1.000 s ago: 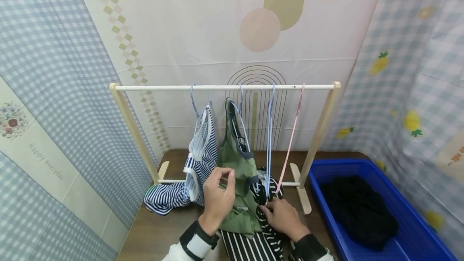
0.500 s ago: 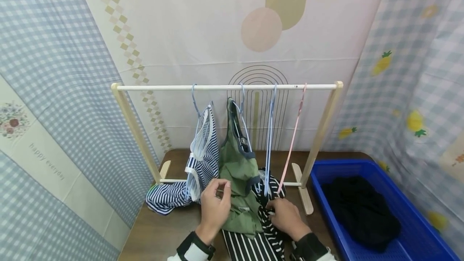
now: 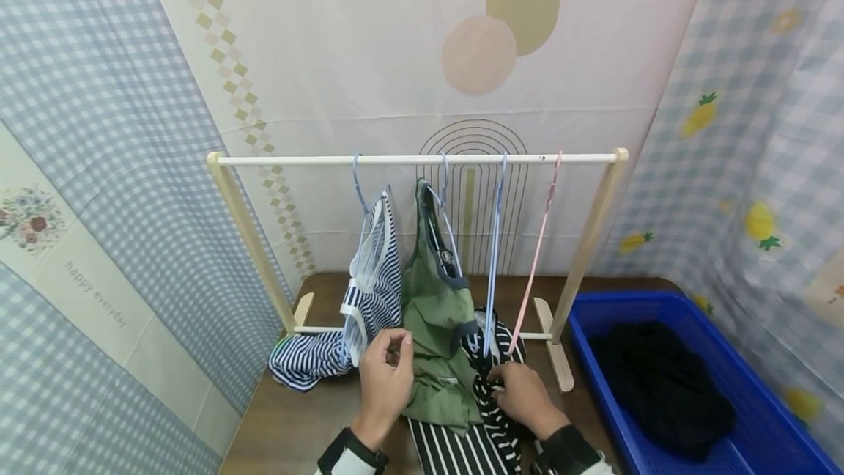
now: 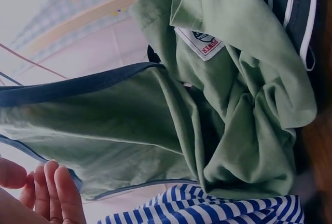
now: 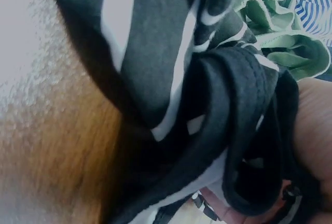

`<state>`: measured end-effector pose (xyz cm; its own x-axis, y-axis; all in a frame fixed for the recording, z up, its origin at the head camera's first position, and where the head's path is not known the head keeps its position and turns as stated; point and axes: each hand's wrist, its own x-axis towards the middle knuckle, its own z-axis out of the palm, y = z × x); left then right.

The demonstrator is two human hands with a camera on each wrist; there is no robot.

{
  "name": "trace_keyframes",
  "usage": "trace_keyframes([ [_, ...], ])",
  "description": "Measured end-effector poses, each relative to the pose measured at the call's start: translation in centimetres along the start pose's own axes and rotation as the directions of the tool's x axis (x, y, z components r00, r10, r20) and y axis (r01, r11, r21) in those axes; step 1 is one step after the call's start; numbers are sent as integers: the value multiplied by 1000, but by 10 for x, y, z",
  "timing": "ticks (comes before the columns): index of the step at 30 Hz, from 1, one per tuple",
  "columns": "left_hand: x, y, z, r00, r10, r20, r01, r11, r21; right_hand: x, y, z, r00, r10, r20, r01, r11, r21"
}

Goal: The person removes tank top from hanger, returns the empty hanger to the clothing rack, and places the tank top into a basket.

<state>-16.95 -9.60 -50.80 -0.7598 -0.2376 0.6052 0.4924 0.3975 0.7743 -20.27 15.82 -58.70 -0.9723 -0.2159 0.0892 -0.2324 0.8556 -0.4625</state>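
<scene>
My right hand (image 3: pixel 525 396) grips the dark edge of a black-and-white striped garment (image 5: pixel 150 42) low on the table, below the pink hanger (image 3: pixel 535 262). In the right wrist view, folds of that garment partly hide the fingers. My left hand (image 3: pixel 385 385) hovers in front of a green tank top (image 3: pixel 440 314) with dark trim; its fingers are loosely bent and hold nothing. That tank top hangs on a blue hanger (image 3: pixel 445 174), its hem lying over the striped garment. A blue-and-white striped garment (image 3: pixel 381 281) hangs left of it.
The rack has a white rail (image 3: pixel 297 161) and wooden posts (image 3: pixel 590 240). Bare blue hangers (image 3: pixel 494 248) hang between the tank top and the pink hanger. A blue basket (image 3: pixel 596 380) with black cloth (image 3: pixel 666 387) stands at the right. Patterned cloth surrounds the brown table (image 3: pixel 283 424).
My left hand has drawn down and slightly left, away from the middle of the tank top. My right hand stays at the black-and-white striped garment. The head view has shifted slightly.
</scene>
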Motion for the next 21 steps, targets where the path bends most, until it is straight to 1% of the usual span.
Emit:
trace_keyframes([
  [2,0,-1,0,1000,-4,-7,4,1000,-7,1,0,0,1000,5,1,-5,1000,5],
  [5,-2,-2,-1,1000,-20,-6,20,1000,-13,2,0,0,1000,-13,1,13,1000,9],
  [9,-5,-2,-2,999,-49,15,49,999,-3,2,0,1,1000,-20,6,20,1000,21],
  [12,-7,-1,-2,997,-63,34,62,998,10,3,0,2,1000,-7,17,7,1000,30],
  [18,-6,1,-1,995,-80,61,79,997,18,5,1,3,999,-10,31,9,1000,23],
  [21,-6,1,-1,995,-80,60,80,997,10,4,1,5,999,-21,30,21,999,25],
])
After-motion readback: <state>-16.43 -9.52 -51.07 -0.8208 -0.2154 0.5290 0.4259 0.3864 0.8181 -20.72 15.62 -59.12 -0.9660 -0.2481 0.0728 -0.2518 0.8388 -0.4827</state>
